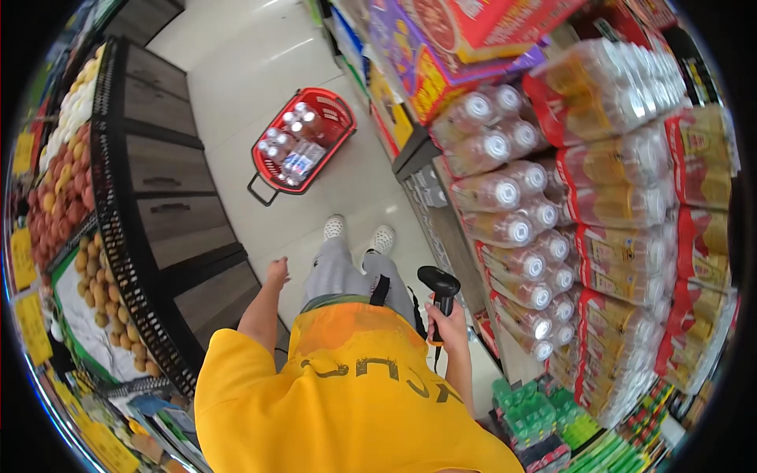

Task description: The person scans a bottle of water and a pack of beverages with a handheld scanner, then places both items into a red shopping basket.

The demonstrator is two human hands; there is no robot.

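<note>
A: What was nearest to the person at that moment?

B: The right hand (448,319), low at the right side of the body. Its fingers were wrapped around the grip of a black scanner (438,282). The head of the scanner pointed far and a little left.

A: And the left hand?

B: The left hand (277,272) hung beside the left leg. It held nothing, and the fingers looked loose and a little curled.

A: Which step was in hand, in your opinion?

B: I judged that the scanner was held ready but not aimed. The bottle packs (512,197) on the shelf (451,236) stood just to the right, and the scanner head did not face them.

A: So what did a next move call for?

B: To read a label, the wrist had to turn the head right, toward a pack, and keep it steady there.

A: Was there anything farther?

B: A red basket (337,117) with bottles inside stood on the floor (236,71), well apart, beyond the feet. A fruit stand (67,181) ran along the left.
</note>
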